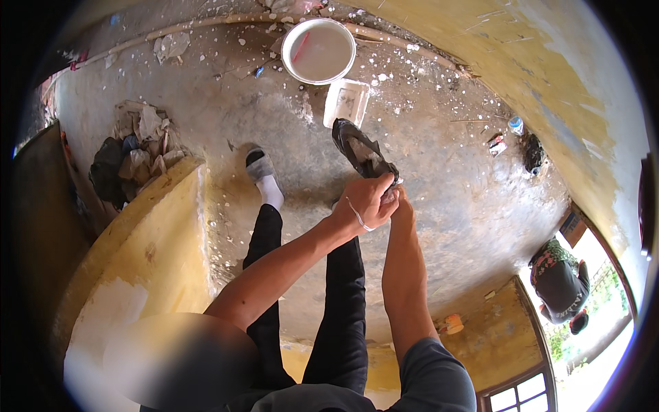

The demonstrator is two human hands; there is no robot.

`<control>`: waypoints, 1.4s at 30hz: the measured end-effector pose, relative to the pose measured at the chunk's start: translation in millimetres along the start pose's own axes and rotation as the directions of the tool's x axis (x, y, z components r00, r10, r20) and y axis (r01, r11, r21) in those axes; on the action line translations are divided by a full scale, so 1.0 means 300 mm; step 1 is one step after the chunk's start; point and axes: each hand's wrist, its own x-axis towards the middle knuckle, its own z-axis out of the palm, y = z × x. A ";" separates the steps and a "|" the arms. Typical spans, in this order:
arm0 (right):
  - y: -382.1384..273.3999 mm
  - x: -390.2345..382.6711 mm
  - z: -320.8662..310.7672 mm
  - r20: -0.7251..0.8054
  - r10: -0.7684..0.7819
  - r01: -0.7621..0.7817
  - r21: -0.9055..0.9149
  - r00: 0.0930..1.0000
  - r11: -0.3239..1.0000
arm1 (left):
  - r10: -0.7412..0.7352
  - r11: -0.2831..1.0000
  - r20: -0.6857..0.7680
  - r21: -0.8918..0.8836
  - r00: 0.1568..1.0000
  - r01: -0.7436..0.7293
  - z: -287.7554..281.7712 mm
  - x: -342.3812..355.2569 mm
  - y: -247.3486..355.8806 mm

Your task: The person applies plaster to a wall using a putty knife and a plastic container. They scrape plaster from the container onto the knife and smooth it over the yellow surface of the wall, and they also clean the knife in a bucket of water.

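Note:
A black plastic bag (357,145) hangs out in front of me over the floor, its mouth gaping and something greyish-brown showing inside. The near end of the bag is gathered in my left hand (367,200), whose fingers are closed round it; a thin white band circles that wrist. Pressed against it is my right hand (401,198), also closed at the bag's bunched end, its fingers partly hidden by the left. Just beyond the bag lies a white rectangular tray (362,96), stained inside. Behind the tray stands a round white bucket (331,74) of cloudy greyish liquid with a red stick in it.
White spatters and scraps cover the concrete floor (439,199). Crumpled paper and bags (141,154) lie left, beside a low yellow wall (151,233). A small dark bag (533,153) and a plastic cup (515,125) sit by the right wall. A person (559,281) is at the doorway.

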 end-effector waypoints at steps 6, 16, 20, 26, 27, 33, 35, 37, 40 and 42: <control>-0.013 -0.055 0.075 -0.118 -0.156 0.137 -0.156 0.981 0.978 | 0.006 1.000 0.032 0.014 0.999 -0.007 -0.032 -0.013 0.035; -0.060 -0.091 0.145 -0.167 -0.344 0.259 -0.388 0.924 0.885 | -0.023 0.999 0.058 -0.028 0.998 0.025 -0.066 0.045 0.005; -0.102 -0.159 0.276 -0.335 -0.478 0.359 -0.359 0.812 0.862 | -0.037 0.984 -0.011 0.174 0.999 0.038 -0.096 0.090 -0.077; -0.049 -0.018 0.116 -0.045 -0.577 0.217 -0.900 0.816 0.377 | -0.025 0.981 -0.006 0.190 1.000 0.026 -0.089 0.135 -0.171; -0.042 -0.015 0.131 -0.034 -0.587 0.235 -0.897 0.809 0.375 | -0.054 0.978 -0.021 0.200 0.998 0.057 -0.095 0.136 -0.187; -0.035 0.037 0.139 -0.126 -0.461 0.232 -0.732 0.878 0.640 | -0.108 0.967 -0.037 0.227 0.994 0.113 -0.060 0.143 -0.200; -0.042 -0.001 0.234 -0.118 -0.450 0.235 -0.722 0.885 0.651 | -0.142 0.958 -0.014 0.250 0.990 0.141 -0.065 0.125 -0.233; -0.072 -0.046 0.318 -0.122 -0.456 0.241 -0.716 0.882 0.656 | -0.079 0.954 0.000 0.289 0.997 0.076 -0.061 0.121 -0.240; -0.084 -0.035 0.348 -0.093 -0.533 0.255 -0.800 0.841 0.543 | -0.015 0.945 0.006 0.327 1.000 0.012 -0.044 0.117 -0.271; -0.085 -0.010 0.355 -0.140 -0.508 0.228 -0.770 0.850 0.596 | -0.029 0.949 -0.012 0.315 1.000 0.031 -0.042 0.122 -0.270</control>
